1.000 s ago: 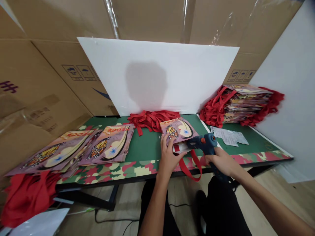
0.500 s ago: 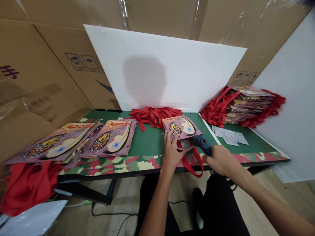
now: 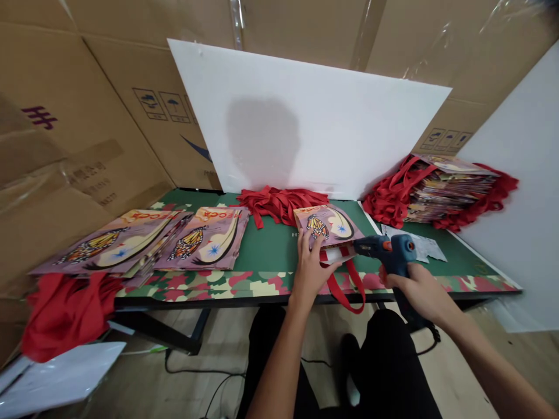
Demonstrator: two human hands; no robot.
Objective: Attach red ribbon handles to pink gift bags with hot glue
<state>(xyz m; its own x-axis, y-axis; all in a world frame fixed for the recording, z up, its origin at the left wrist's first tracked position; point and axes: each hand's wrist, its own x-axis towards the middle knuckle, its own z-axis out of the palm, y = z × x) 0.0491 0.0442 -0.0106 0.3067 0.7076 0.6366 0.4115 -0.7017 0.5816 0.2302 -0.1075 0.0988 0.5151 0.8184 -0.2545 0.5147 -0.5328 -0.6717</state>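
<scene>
A flat paper bag printed with a butterfly lies on the green table, its red ribbon handle hanging over the front edge. My left hand presses on the bag's near edge and pinches its flap. In my right hand is a blue glue gun, gripped by the handle, with the nozzle pointing left at the bag's opening.
Flat butterfly bags are spread at the table's left. Loose red ribbons lie at the back by a leaning white board. A pile of bags with handles sits at the right. Cardboard boxes surround the table.
My right hand has pulled the glue gun back to the right, out from the bag's opening. My left hand stays on the bag. The camera has tilted slightly.
</scene>
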